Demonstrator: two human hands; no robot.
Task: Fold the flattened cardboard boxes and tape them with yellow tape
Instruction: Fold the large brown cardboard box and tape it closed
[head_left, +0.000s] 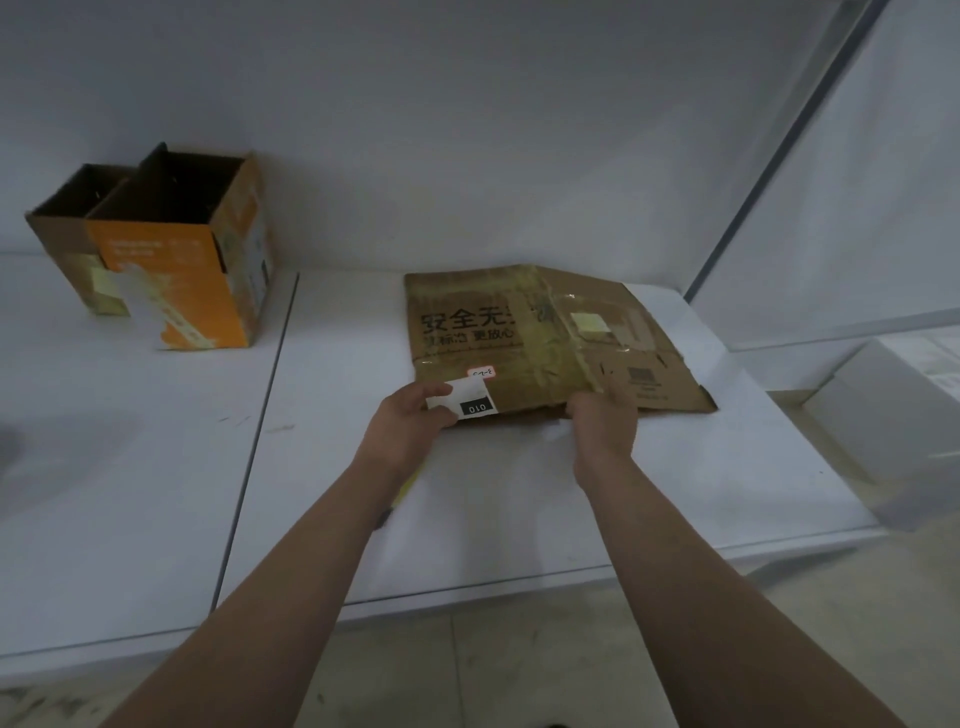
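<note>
Flattened cardboard box (519, 338) is lying on the white table (493, 509), out toward the right end and close to the back wall, so that's where the action is happening. Over on the left, well apart from it, two open boxes are standing upright and touching each other: an orange box (182, 270) in front, a plain brown box (62, 234) behind. Both hands are working the near edge of the flat one. The left hand (410, 426) is pinching the near-left corner, thumb sitting on a white label (467, 397), and the right hand (605, 421) is curling its fingers around the edge further right, where a looser flap is sticking out. The cardboard is stretching straight away from the hands, long axis running left to right, neither hand clearly nearer, so I'm guessing opening it up means lifting or pulling from that edge. A yellow sliver (408, 486) is peeking out by the left wrist; can't tell if it's the tape.
</note>
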